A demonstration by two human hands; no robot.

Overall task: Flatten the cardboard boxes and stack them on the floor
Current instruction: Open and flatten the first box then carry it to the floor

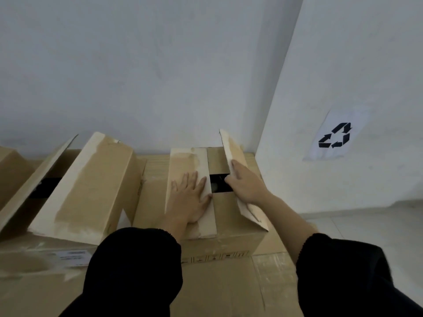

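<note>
at the bottom of the frame two black sleeves (135, 271) reach forward over a flat sheet of cardboard (229, 287) in the lower centre. just beyond it, in the middle of the frame, stands the open cardboard box (219, 243). the left hand (191, 197) lies palm down on the box's left flap (183, 165), fingers (194, 179) spread apart and flat, pressing on it. the right hand (245, 184) holds the raised right flap (231, 147), fingers clamped on its edge, thumb toward the dark gap between the flaps. a second box (91, 186) with upright flaps stands at centre left. behind, a white wall (160, 65); at right, a sheet with a black recycling sign (336, 136).
</note>
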